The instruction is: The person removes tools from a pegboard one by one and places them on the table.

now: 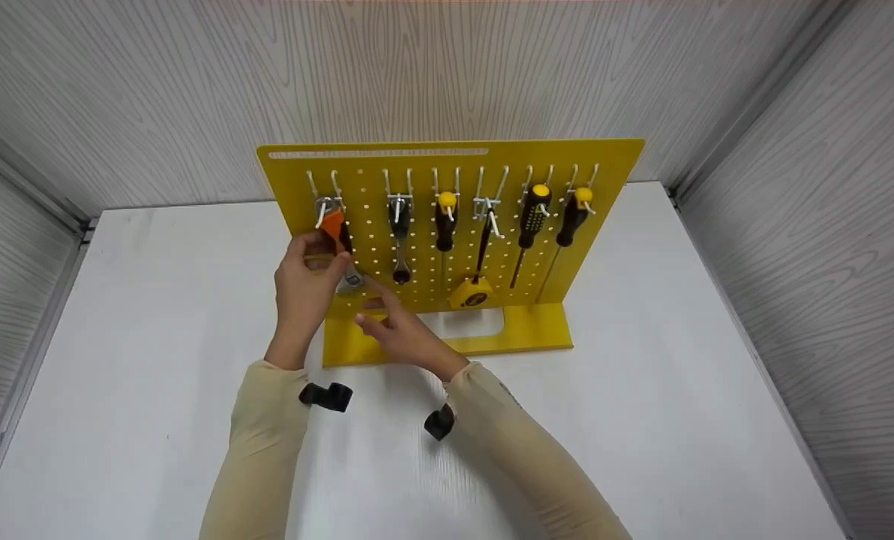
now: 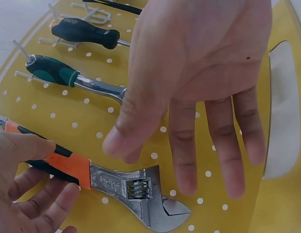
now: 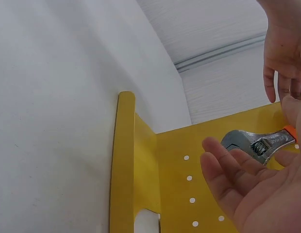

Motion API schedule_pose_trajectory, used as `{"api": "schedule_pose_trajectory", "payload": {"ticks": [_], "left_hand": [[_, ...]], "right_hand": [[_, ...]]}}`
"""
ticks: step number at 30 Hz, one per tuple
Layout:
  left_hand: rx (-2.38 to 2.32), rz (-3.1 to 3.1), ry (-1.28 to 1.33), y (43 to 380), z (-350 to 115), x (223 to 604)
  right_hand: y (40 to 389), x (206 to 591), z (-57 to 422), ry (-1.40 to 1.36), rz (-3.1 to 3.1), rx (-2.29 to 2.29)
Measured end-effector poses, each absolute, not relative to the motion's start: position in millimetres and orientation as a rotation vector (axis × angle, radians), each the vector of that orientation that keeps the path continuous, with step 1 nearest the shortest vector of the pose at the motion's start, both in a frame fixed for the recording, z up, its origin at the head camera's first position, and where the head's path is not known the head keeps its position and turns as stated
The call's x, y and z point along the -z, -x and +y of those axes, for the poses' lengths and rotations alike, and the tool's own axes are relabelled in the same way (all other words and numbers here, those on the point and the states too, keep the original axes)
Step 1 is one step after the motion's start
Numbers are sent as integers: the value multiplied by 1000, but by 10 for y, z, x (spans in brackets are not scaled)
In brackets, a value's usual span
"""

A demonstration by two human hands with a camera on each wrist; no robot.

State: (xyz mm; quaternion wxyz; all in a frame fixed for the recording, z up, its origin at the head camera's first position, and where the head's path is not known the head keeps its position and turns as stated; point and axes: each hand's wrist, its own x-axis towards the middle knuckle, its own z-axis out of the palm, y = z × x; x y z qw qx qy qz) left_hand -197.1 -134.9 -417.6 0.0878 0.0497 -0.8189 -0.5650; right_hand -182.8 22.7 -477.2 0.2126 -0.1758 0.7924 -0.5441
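Yellow pegboard (image 1: 613, 160) in front of me, standing on the white bench (image 1: 184, 315) toward its back edge, and I'm on the head cam first. The adjustable wrench (image 1: 333, 223) is near the board's left edge, handle end up at the leftmost hooks (image 1: 335, 184), head pointing down toward the bottom left corner. My left grip (image 1: 301, 281) (bare hand) has it pinched by the orange-and-black handle. My right grip (image 1: 406, 335) is holding nothing, fingers reaching out by the wrench's head; can't tell from here if they're touching it. Going toward the board's right edge, there's a ratchet wrench (image 1: 400, 238), a screwdriver (image 1: 445, 232), a tape measure (image 1: 468, 294) hanging low, then two more screwdrivers (image 1: 535, 217), all in a row.

Left wrist cam: nice close look, thumb across the handle and fingers underneath it. The wrench's metal head lies alongside the dotted holes, and the right grip's fingers hang down straight and spread just beside it.

Right wrist cam: right palm's turned up, fingers loosely extended, covering part of the wrench's head. The left grip is up by the top right corner, partly hidden behind my right thumb.
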Motion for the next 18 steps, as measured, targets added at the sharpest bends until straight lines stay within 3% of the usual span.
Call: {"api": "schedule_pose_trajectory", "payload": {"ticks": [18], "left_hand": [[1661, -2468, -49, 1986, -1407, 4175]], "right_hand": [[1950, 4863, 145, 382, 2178, 1602]]}}
